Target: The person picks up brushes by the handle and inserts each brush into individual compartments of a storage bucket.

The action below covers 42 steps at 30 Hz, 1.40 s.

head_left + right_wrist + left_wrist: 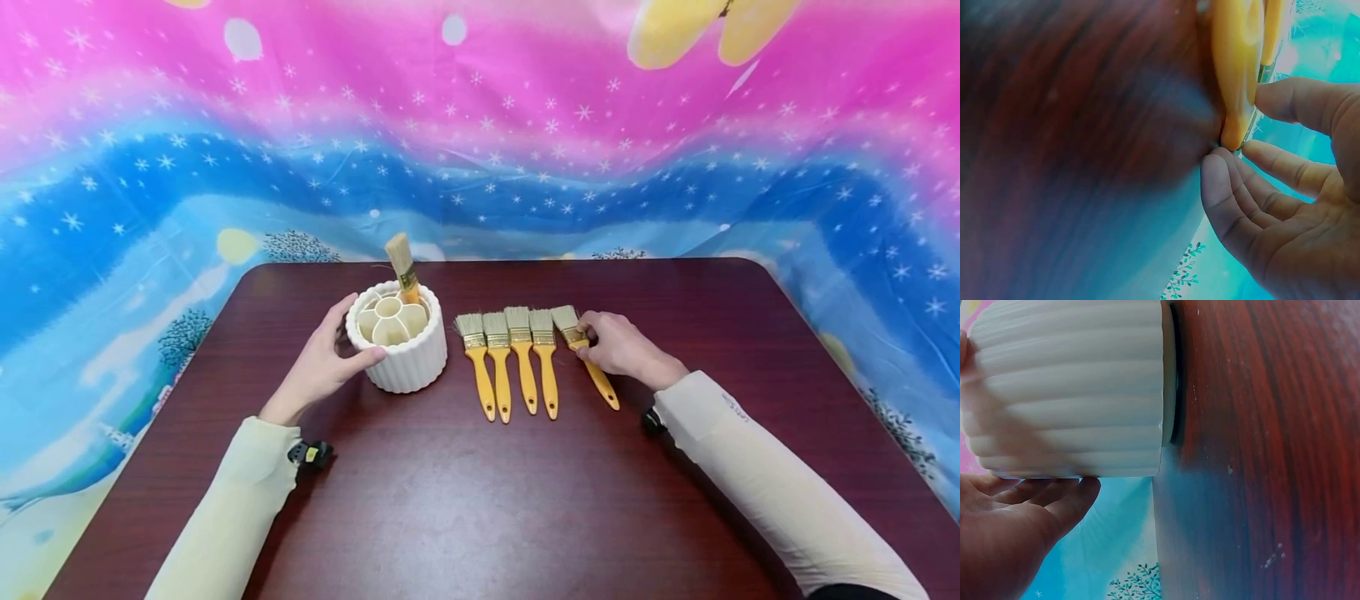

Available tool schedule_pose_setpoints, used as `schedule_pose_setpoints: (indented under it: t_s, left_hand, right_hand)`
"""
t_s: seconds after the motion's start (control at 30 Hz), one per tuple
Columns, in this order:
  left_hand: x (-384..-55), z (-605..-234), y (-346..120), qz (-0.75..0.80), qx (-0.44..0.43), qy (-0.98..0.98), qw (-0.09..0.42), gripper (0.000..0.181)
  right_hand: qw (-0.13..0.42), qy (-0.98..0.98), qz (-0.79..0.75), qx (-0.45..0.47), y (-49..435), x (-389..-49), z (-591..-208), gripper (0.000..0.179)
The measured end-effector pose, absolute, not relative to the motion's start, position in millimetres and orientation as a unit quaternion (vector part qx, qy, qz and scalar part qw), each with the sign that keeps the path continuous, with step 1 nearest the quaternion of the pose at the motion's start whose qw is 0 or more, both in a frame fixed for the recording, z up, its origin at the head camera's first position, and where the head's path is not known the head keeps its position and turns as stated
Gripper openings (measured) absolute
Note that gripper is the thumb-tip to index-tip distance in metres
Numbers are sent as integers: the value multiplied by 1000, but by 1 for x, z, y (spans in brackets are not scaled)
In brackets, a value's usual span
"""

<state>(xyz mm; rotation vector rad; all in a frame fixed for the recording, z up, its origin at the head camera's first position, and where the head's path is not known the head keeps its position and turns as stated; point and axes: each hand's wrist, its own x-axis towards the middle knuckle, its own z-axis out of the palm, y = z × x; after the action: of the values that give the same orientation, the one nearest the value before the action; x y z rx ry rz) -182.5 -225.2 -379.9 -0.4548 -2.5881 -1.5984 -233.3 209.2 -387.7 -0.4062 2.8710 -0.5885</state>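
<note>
Right fingers point(1217, 184) pinch bristly brush point(600, 385); left fingers point(364, 360), ribbed cylinder point(411, 358).

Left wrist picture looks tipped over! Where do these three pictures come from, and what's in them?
No robot here, just a person's left hand and right hand. The wide picture comes from a camera worn on the head; small cameras on each wrist take the other two, turned sideways. On the dark red table stands a white fluted brush holder, upright, with one paintbrush inside, bristles up. The left hand holds it. Beside it lie four yellow-handled paintbrushes, and the right hand pinches a fifth paintbrush.
</note>
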Motion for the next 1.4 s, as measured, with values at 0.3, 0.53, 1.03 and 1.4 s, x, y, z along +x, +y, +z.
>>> schedule_pose_setpoints:
  t_s: [0.3, 0.53, 1.03, 1.4]
  left_hand:
    - [-166, -353, -213, -512, -149, -846, 29, 84]
    - [-165, -352, -213, -514, -146, -845, 26, 84]
    - [-167, -353, -213, -520, -146, -841, 22, 85]
    - [-167, -354, -213, -511, -143, -848, 25, 85]
  right_hand:
    - [90, 967, -198, -133, 215, -234, -388, 44]
    - [93, 972, -179, -117, 212, -236, -389, 52]
    - [107, 972, -173, -117, 216, -238, -389, 45]
    - [106, 975, -165, -108, 218, -240, -389, 45]
